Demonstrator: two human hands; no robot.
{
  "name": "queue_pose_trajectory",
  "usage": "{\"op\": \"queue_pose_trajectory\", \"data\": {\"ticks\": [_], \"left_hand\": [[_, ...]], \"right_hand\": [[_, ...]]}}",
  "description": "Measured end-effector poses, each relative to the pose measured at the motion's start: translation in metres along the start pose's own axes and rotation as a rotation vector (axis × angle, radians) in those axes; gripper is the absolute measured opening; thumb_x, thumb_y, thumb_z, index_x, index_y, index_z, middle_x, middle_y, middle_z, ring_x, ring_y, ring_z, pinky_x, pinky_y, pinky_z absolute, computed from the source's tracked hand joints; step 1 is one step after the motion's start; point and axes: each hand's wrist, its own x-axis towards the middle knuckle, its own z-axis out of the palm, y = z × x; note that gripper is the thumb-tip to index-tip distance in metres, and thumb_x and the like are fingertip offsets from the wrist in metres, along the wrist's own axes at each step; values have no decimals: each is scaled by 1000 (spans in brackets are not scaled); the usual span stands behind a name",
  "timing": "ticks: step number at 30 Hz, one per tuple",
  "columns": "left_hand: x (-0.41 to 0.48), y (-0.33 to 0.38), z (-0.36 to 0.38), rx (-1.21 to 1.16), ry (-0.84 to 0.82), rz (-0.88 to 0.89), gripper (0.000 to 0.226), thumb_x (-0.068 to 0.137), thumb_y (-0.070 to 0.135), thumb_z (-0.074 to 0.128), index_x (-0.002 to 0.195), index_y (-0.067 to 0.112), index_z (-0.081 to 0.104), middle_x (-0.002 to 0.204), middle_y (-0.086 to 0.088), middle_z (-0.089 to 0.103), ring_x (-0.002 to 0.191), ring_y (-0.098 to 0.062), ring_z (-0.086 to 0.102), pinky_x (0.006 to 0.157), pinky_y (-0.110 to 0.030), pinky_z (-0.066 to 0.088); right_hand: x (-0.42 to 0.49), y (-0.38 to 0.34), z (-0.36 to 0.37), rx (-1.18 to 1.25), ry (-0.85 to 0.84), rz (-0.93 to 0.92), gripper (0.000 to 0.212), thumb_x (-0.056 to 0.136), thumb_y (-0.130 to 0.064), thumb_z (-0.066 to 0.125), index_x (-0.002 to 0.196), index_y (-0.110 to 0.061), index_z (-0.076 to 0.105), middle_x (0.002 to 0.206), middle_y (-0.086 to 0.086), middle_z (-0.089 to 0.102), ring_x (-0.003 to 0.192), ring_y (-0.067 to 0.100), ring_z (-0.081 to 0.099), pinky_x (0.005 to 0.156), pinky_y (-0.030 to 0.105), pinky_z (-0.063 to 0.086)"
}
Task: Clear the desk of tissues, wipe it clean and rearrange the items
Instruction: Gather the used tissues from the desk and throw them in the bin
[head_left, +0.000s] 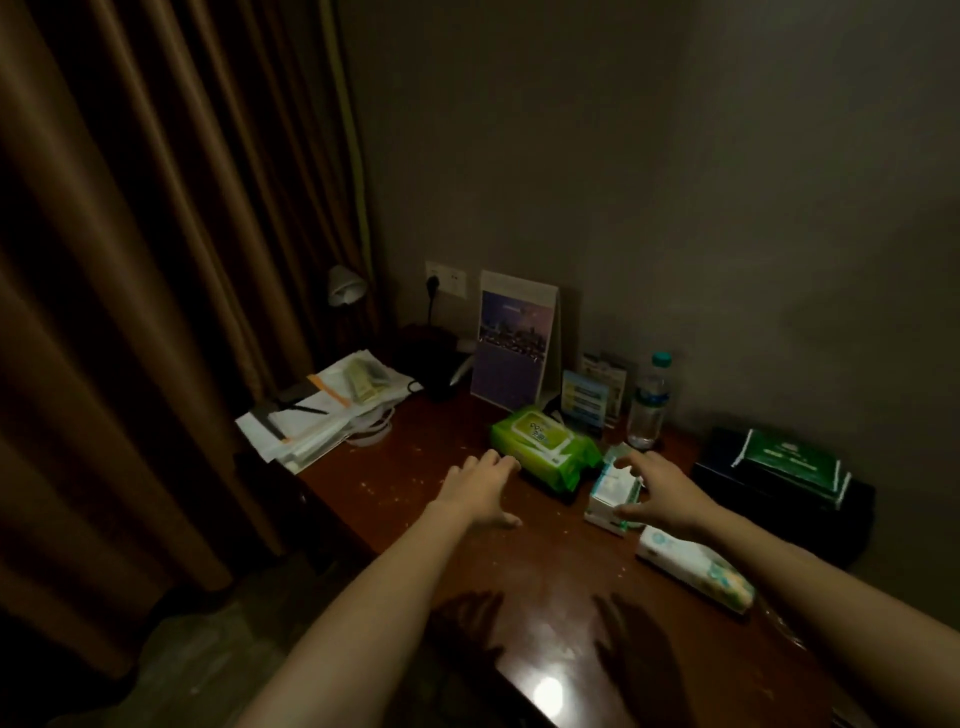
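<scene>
Your desk (467, 561) was dark red-brown wood in a dim corner, and pale specks dotted its top to the left of the green wipes pack (540, 449). Far left of that pack hung a brown curtain (130, 312). A stack of papers (322, 410) lay on the desk's left end, with a small lamp (344, 286) behind it. Behind the pack a tall card (514, 348) stood against the grey wall. Your left hand (478, 488) reached out flat with straight fingers, its fingertips at the pack's left edge; I cannot tell whether they touched it. Just right of the pack lay a small tissue box (613, 488). Your right hand (665, 486) arched over it, spread wide, thumb by the near end and fingers by the far end, holding nothing that I could see. A water bottle (648, 402) stood behind and to the right of the pack. A soft tissue pack (693, 566) lay nearer you on the right, and a black box (789, 499) sat farthest right.
</scene>
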Motion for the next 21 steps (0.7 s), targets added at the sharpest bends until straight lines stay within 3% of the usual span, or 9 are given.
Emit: {"op": "queue_pose_trajectory", "data": {"ticks": [7, 14, 21], "left_hand": [[87, -51, -18, 56, -65, 162, 80, 83, 45, 71, 147, 22, 30, 149, -8, 32, 134, -31, 34, 106, -44, 33], [177, -11, 1, 14, -135, 385, 79, 77, 44, 75, 143, 24, 36, 143, -5, 38, 131, -29, 39, 105, -41, 37], [239, 28, 18, 45, -185, 435, 73, 78, 41, 76, 138, 25, 38, 139, -5, 39, 127, -30, 40, 103, -44, 39]], "right_hand": [[40, -5, 7, 68, 70, 244, 62, 81, -31, 75, 134, -17, 45, 128, 9, 48, 116, 22, 50, 91, 30, 45], [57, 42, 12, 113, 149, 408, 57, 81, -30, 74, 130, -17, 48, 127, 8, 51, 114, 21, 51, 92, 30, 44], [83, 90, 12, 147, 136, 480, 61, 80, -30, 75, 131, -18, 45, 129, 8, 49, 117, 23, 48, 96, 34, 44]]}}
